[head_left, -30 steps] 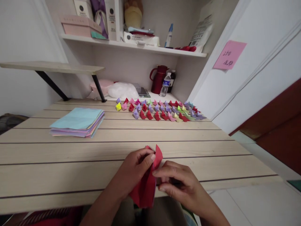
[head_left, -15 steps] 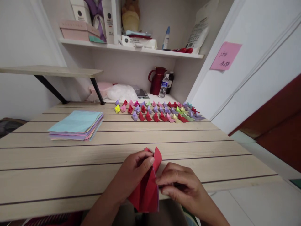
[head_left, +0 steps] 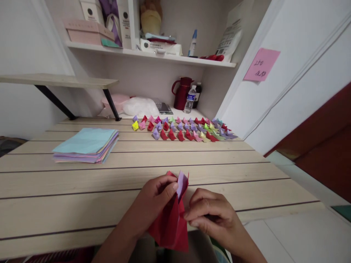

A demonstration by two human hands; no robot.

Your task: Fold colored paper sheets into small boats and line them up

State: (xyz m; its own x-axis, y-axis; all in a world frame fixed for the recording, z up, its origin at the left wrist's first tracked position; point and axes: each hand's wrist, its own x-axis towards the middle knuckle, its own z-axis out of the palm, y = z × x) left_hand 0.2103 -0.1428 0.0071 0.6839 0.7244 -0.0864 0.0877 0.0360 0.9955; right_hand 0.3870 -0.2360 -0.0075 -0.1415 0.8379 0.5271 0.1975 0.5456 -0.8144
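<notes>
A sheet of red origami paper point(head_left: 171, 226) with a lilac inner side is partly folded, with creases running down it. It is held up at the table's near edge. My left hand point(head_left: 157, 197) pinches its upper left part between thumb and fingers. On the right edge, my right hand point(head_left: 211, 208) has its thumb and forefinger closed at the paper; the exact contact is partly hidden. Between the hands, a flap stands up with its lilac side showing. Beyond them, several small folded paper boats point(head_left: 181, 136) in red, purple, pink, yellow and green stand in rows.
A stack of coloured paper point(head_left: 85, 141) lies on the left of the slatted table point(head_left: 131, 155). Behind the boats are a dark red jug point(head_left: 183, 95) and a water bottle point(head_left: 190, 100). A raised wooden shelf point(head_left: 59, 80) on black legs overhangs the left back.
The paper's right edge has swung open to the right, and the upper flap now shows lilac. My right hand has shifted slightly with it, while the left keeps its pinch.
</notes>
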